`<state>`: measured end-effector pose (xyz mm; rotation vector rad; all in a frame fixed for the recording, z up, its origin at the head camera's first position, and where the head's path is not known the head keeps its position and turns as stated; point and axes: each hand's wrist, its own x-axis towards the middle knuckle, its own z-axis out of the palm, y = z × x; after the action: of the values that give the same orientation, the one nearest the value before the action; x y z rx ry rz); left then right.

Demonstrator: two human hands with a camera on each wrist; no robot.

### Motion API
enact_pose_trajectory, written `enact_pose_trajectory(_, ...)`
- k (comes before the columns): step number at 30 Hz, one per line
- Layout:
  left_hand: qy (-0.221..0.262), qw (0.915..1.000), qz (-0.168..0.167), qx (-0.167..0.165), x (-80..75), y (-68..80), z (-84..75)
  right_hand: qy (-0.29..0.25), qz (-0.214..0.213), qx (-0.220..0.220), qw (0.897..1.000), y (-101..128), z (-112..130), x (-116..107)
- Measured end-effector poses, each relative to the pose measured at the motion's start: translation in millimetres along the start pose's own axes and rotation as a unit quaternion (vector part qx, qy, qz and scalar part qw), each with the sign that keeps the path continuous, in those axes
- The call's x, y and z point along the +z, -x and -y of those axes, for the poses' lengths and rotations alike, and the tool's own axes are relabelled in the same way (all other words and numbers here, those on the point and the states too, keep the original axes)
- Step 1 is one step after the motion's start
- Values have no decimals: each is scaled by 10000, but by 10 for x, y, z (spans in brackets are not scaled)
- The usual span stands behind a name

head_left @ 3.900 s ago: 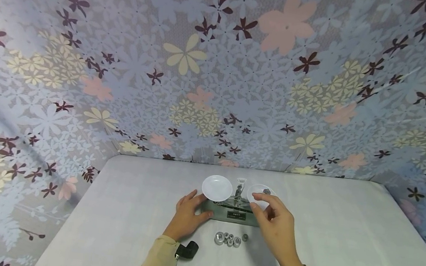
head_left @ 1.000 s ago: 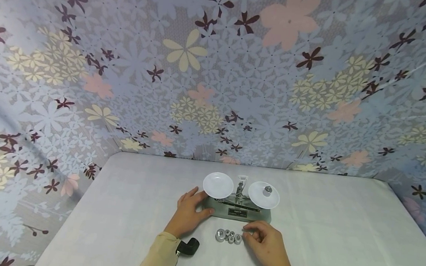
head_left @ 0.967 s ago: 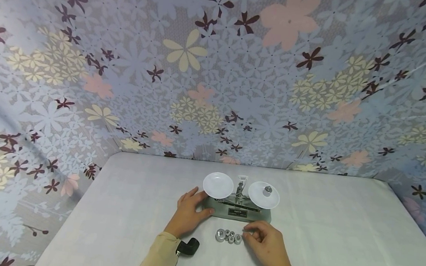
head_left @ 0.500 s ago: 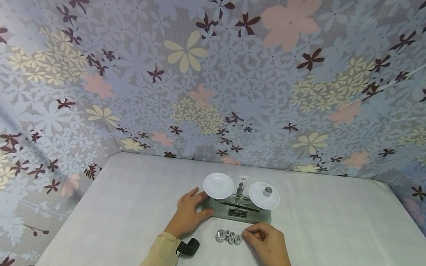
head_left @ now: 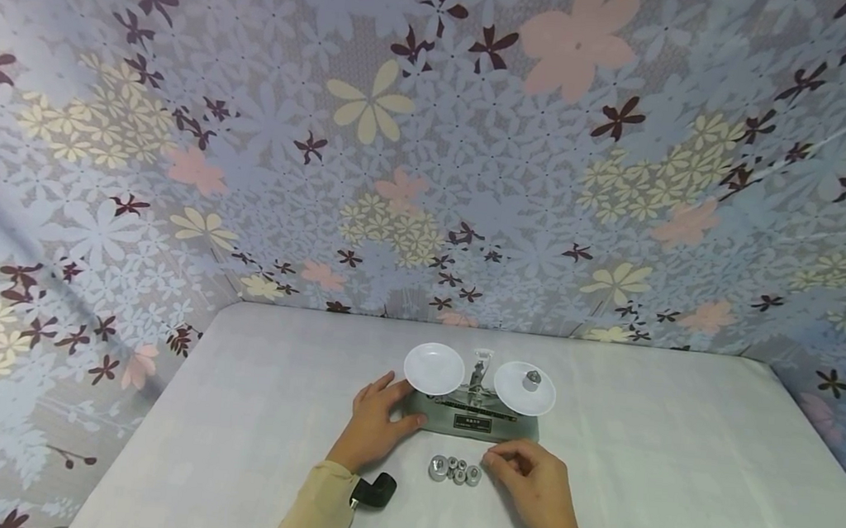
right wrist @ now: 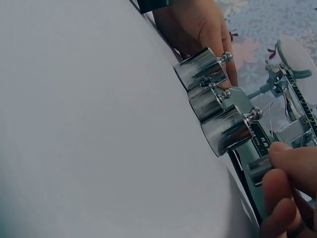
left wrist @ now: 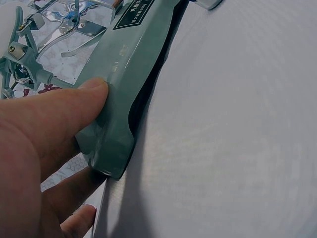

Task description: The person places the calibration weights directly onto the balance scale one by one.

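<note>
A green balance scale (head_left: 472, 425) stands on the table with two white pans. My left hand (head_left: 373, 426) holds the left end of its base, thumb on the front face in the left wrist view, where the green base (left wrist: 119, 94) fills the upper middle. One metal weight (head_left: 531, 380) sits on the right pan (head_left: 513, 395). In front of the base my right hand (head_left: 536, 480) pinches a small metal weight (right wrist: 260, 171) between thumb and fingers, seen in the right wrist view. Just left of those fingers stands a cluster of several metal weights (head_left: 439, 467).
The left pan (head_left: 433, 368) is bare. A pale cloth covers the table (head_left: 269, 418), which meets a flowered backdrop (head_left: 430, 173) behind the scale. Black wrist cameras (head_left: 375, 490) sit on the sleeves.
My right hand has come down from the right pan, where a weight now stands, and pinches the small weight that stood apart from the cluster. My left hand has stayed on the base.
</note>
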<state>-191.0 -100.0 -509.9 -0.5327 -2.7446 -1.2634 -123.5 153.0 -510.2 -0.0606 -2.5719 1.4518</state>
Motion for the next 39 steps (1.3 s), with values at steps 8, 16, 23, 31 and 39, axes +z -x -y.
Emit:
enact_pose_trajectory(8, 13, 10000, 8, -29, 2, 3, -8, -11, -255, -254, 9994, 14, 19, 6)
enact_pose_trajectory(16, -12, 10000, 6, -11, -3, 4, -15, -248, -379, -565, 9974, 22, 41, 15)
enact_pose_trajectory(23, 0, 10000, 15, -40, -6, 6, -17, -454, -419, -789, 9950, 21, 84, 9)
enact_pose_trajectory(31, -34, 9999, 53, -98, -4, -1, -15, -490, -572, -1275, 9890, 20, 145, -19)
enact_pose_trajectory(39, -51, 10000, 28, -66, 5, 4, -6, -619, -679, -1990, 9757, 28, 244, -86)
